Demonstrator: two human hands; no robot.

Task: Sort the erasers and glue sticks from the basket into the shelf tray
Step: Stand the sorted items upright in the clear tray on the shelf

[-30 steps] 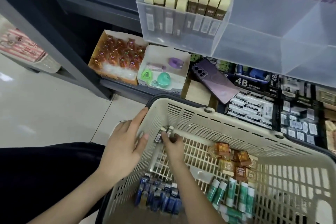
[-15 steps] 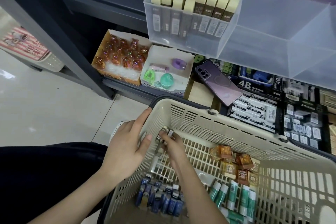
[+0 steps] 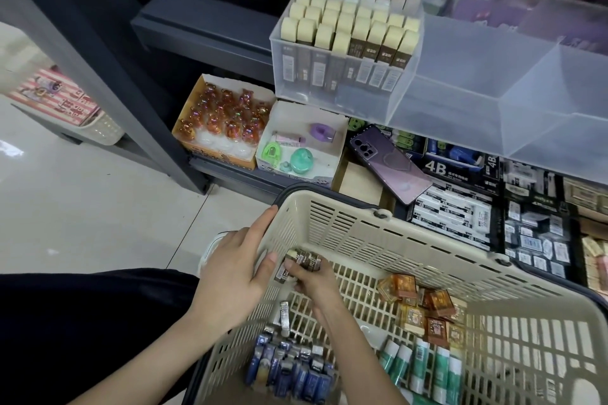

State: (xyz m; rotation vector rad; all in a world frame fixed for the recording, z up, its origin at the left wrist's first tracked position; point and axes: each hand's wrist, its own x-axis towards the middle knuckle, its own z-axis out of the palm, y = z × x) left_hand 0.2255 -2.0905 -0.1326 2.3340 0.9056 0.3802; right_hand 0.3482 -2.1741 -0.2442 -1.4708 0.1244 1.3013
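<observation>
Brown-sleeved erasers (image 3: 301,262) are pinched by the right hand (image 3: 316,283), fingers curled. The cream plastic basket (image 3: 394,240) is touched by the left hand (image 3: 230,268), fingers straight.

Lit brightly and evenly from overhead; glared white on floor tiles (image 3: 98,214); bowed at edges, slightly soft.
</observation>
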